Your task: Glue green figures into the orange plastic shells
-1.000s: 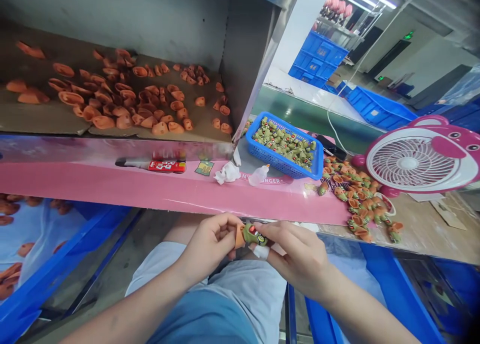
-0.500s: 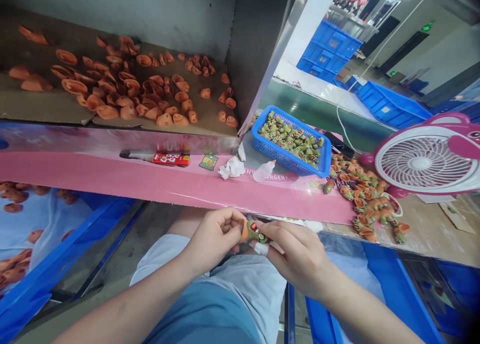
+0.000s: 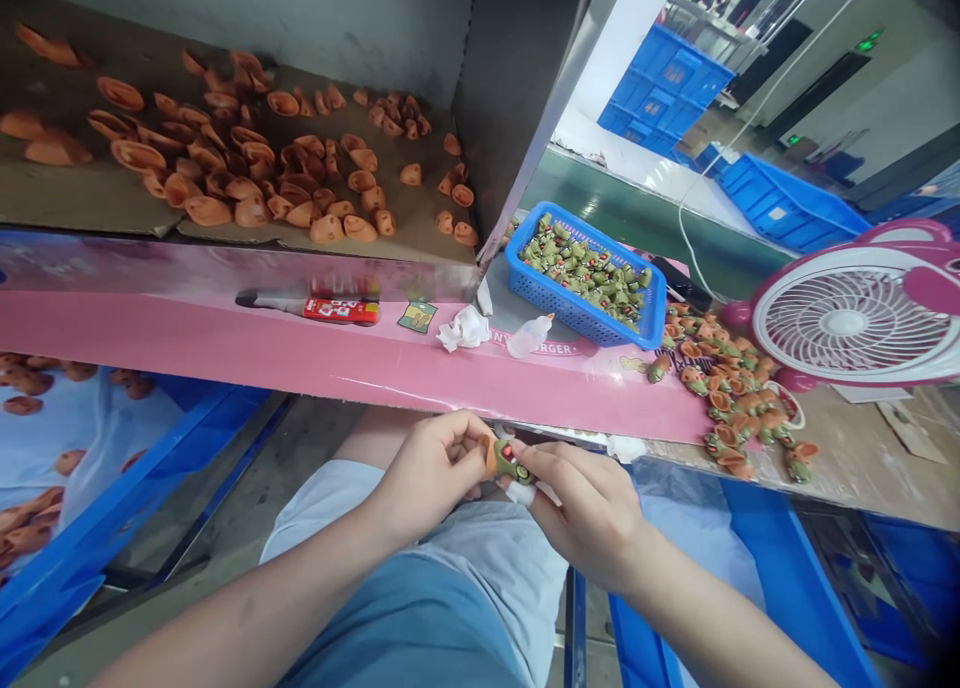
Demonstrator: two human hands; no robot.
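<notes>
Just off the front edge of the pink board, both my hands are closed on one small figure. My left hand (image 3: 442, 468) pinches its orange shell-like piece (image 3: 491, 458), mostly covered by fingers. Thumb and fingers of my right hand (image 3: 581, 493) grip the green figure head (image 3: 514, 462), which has red and black painted marks. The two parts touch between my fingertips. White tape (image 3: 520, 492) wraps a finger of my right hand. Beyond my hands lie a small squeeze bottle (image 3: 530, 337) with an orange tip and a crumpled tissue (image 3: 463, 329).
A blue basket (image 3: 585, 320) holds many green pieces. Joined green-and-orange pieces (image 3: 739, 403) are heaped beside a pink fan (image 3: 847, 318). Orange pieces (image 3: 255, 173) lie on cardboard inside a metal-sided booth at left. A red marker (image 3: 341, 311) rests on the pink board (image 3: 300, 358).
My view has shifted slightly. Both hands keep their hold on the orange and green pieces, with barely any movement of the fingers.
</notes>
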